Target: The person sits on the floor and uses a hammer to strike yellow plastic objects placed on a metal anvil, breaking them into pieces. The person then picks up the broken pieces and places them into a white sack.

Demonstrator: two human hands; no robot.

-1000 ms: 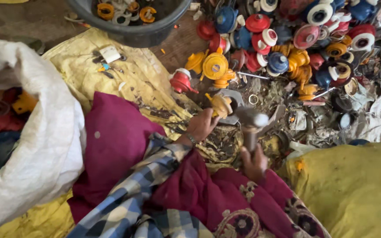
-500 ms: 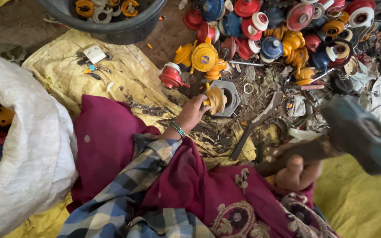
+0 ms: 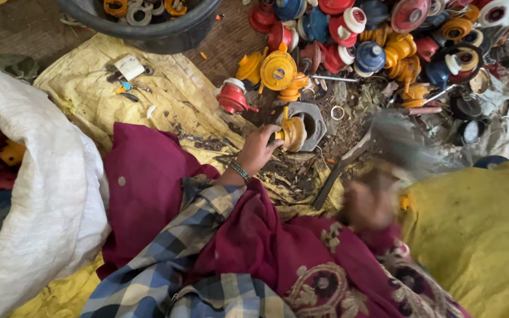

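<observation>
Seated worker's view, looking down. A white woven sack is lying at the near left, and yellow sheeting is spreading across the floor beneath a maroon cloth covering the lap. At the far edge a dark tub is holding yellow and pale rings. To the far right a heap of red, blue and yellow valve-like fittings is crowding the ground.

In the centre, a grey hexagonal metal block is serving as an anvil. The left hand is closing its fingers around a yellow fitting, steadying it against the block's near-left edge. The right hand is appearing only as a blur at the near right, gripping the handle of a hammer whose head is smeared by motion above the block's right side; how the fingers are wrapping cannot be told exactly. A dark flat bar is lying near the block.

As a judgement: the blow is landing best if the fitting is sitting flat on the block, the holding fingers are staying low and clear of the struck face, and the hammer is falling squarely rather than glancing.
</observation>
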